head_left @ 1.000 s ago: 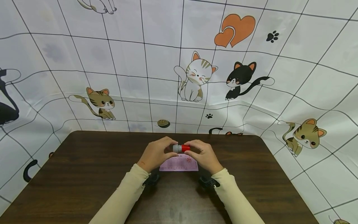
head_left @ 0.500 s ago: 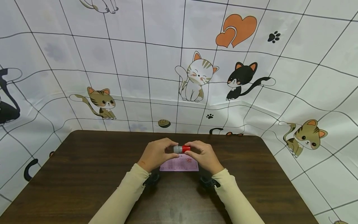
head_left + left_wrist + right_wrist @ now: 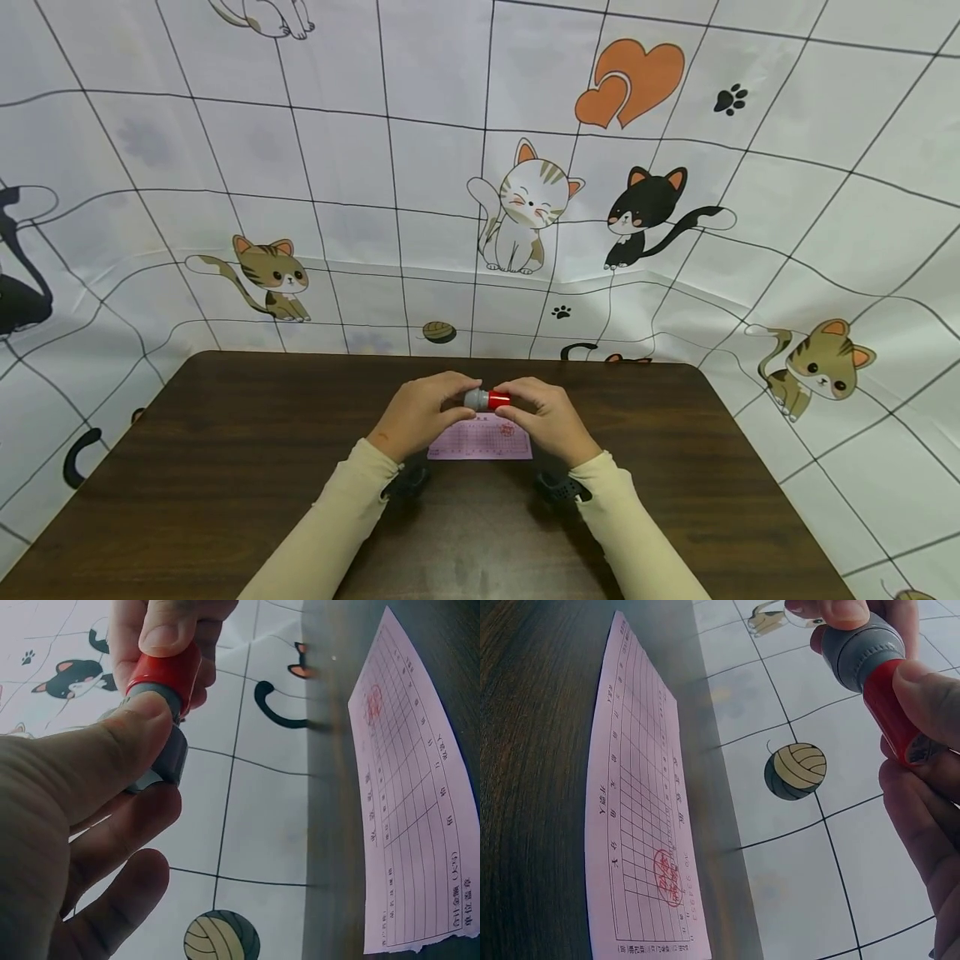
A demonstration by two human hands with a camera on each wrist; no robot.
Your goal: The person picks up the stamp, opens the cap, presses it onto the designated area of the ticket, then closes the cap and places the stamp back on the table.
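Observation:
A small cylindrical stamp [image 3: 486, 399], grey at one end and red at the other, lies sideways between both hands above the table. My left hand [image 3: 422, 414] pinches the grey end between thumb and fingers; its lower fingers are spread apart in the left wrist view. With thumb and fingertips, my right hand [image 3: 552, 418] grips the red part [image 3: 889, 705]. Beneath the hands a pink receipt slip [image 3: 480, 443], printed with a grid, lies flat on the table. A round red stamp mark [image 3: 667, 877] shows on it.
The dark brown wooden table [image 3: 262, 467] has rounded far corners. Behind and beside it hangs a white sheet [image 3: 435, 167] with a black grid and cartoon cats. Dark bands [image 3: 561, 487] sit on both wrists.
The left thumb and forefinger have shifted slightly on the stamp's grey end. The right hand and the slip keep their places.

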